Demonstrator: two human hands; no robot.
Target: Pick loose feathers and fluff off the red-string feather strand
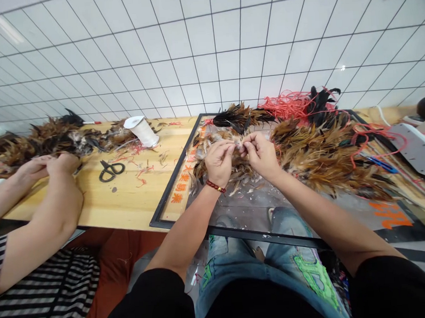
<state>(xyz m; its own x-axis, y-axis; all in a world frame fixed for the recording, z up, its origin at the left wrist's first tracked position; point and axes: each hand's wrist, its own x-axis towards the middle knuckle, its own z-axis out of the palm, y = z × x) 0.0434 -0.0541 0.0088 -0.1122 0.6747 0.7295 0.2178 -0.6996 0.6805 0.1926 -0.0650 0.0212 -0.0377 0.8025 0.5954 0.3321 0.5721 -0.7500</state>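
Over the glass panel (243,207), my left hand (219,162), with a dark red bead bracelet at the wrist, is closed in a pinch. Close beside it, my right hand (260,155) pinches too, fingertips almost meeting the left ones. A small pale, fluffy bit of feather shows between the fingertips; its exact shape is hidden. Beneath and left of my hands lie loose brown and pale feathers (199,148). To the right spreads a large pile of brown feather bunches (315,151). A dark feather bunch (240,115) lies just behind my hands.
Red string (288,105) is heaped at the back right, near a blue-handled tool (382,164) and a white device (416,146). On the left wooden table (129,201) are black scissors (111,170) and a white spool (141,131). A co-worker's hands (58,164) handle feathers there.
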